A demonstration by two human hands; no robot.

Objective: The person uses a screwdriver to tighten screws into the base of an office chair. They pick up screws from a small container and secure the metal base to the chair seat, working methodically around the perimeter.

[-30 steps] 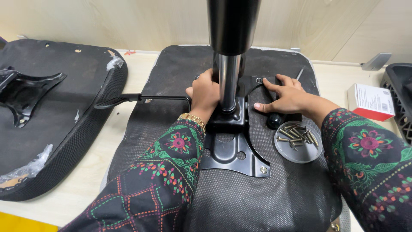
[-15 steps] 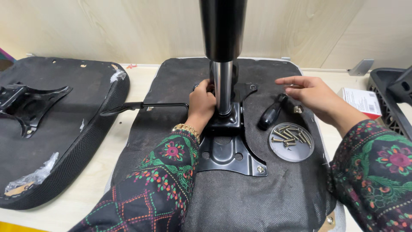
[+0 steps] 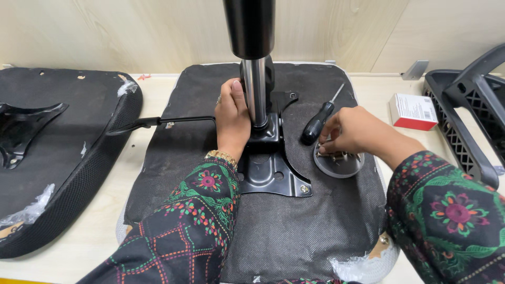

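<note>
With her left hand [image 3: 232, 118] clamped around the upright gas-lift cylinder [image 3: 254, 89] and right hand [image 3: 350, 135] fingers pinched together over screws [image 3: 336, 156] in the grey dish [image 3: 339, 167], I'd worry the unbolted cylinder tips if that grip slackens.

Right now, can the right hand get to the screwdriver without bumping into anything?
Probably yes. The right hand is over the small round dish of screws, and the screwdriver lies just beside its fingers on the black seat underside. Nothing sits between them; the metal post stands farther left.
</note>
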